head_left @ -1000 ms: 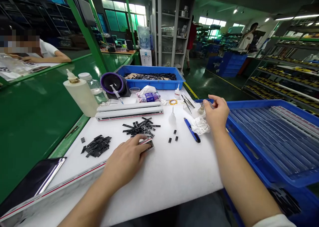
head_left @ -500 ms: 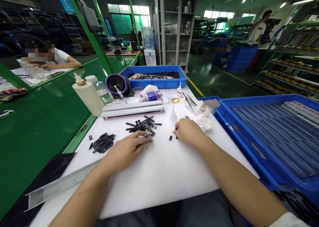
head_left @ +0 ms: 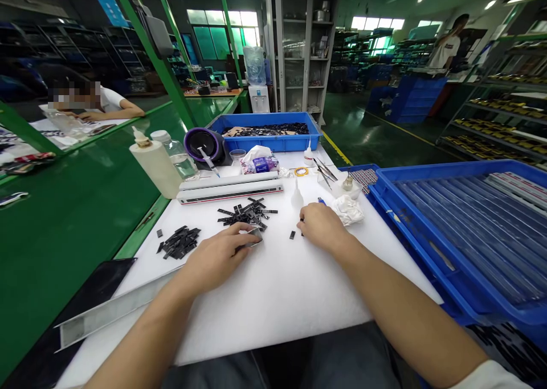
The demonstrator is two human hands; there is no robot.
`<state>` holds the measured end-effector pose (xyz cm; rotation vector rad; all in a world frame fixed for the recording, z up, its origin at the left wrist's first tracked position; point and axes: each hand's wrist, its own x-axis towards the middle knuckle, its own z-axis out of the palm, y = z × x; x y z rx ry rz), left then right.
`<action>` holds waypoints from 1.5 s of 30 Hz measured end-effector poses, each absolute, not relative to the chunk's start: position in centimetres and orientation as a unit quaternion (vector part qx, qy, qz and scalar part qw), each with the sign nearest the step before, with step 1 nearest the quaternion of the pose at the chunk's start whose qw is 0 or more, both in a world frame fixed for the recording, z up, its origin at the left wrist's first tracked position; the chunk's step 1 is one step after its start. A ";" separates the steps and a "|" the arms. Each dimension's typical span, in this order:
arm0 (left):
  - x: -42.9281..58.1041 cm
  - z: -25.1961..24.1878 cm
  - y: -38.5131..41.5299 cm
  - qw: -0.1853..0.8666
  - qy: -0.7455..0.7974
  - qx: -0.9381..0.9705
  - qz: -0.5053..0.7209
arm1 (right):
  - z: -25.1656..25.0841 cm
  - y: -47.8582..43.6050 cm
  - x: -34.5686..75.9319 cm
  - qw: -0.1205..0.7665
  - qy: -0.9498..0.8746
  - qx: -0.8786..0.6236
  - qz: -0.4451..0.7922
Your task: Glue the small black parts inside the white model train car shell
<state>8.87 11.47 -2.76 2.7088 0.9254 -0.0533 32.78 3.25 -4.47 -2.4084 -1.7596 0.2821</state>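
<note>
My left hand (head_left: 217, 255) rests on the white foam mat (head_left: 277, 298), its fingers closed on the end of a long metal strip (head_left: 115, 306) that runs back toward the lower left. Just beyond its fingertips lies a pile of small black clips (head_left: 245, 212). My right hand (head_left: 322, 225) lies knuckles up on the mat, fingers curled down over small black pieces; one loose black piece (head_left: 292, 235) lies just to its left. What the right fingers pinch is hidden. A second pile of black clips (head_left: 178, 242) lies to the left.
A white-and-red strip (head_left: 231, 191), a small dropper bottle (head_left: 296, 196), crumpled tissue (head_left: 348, 209), tweezers (head_left: 322, 172), a pump bottle (head_left: 156, 164) and a purple-rimmed speaker (head_left: 204, 144) stand behind. Blue bins at the back (head_left: 267, 143) and right (head_left: 461, 229). A person sits at the green bench (head_left: 64, 207) on the left.
My right hand came back from the blue bin's corner to the mat and settled over the loose black pieces. My left hand stayed on the strip's end; the view shifted slightly.
</note>
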 end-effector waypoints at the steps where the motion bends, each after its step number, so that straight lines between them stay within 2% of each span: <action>1: 8.9 -2.8 11.4 0.137 0.320 0.937 -0.019 | -4.5 3.3 32.8 0.076 -0.585 -0.802 0.094; 27: 8.7 -3.2 10.8 0.101 0.315 0.943 0.022 | -3.7 2.6 33.1 0.182 -0.579 -0.787 0.110; 45: 8.6 -4.0 10.4 0.048 0.311 0.948 0.035 | -4.3 2.8 33.7 0.171 -0.575 -0.793 0.109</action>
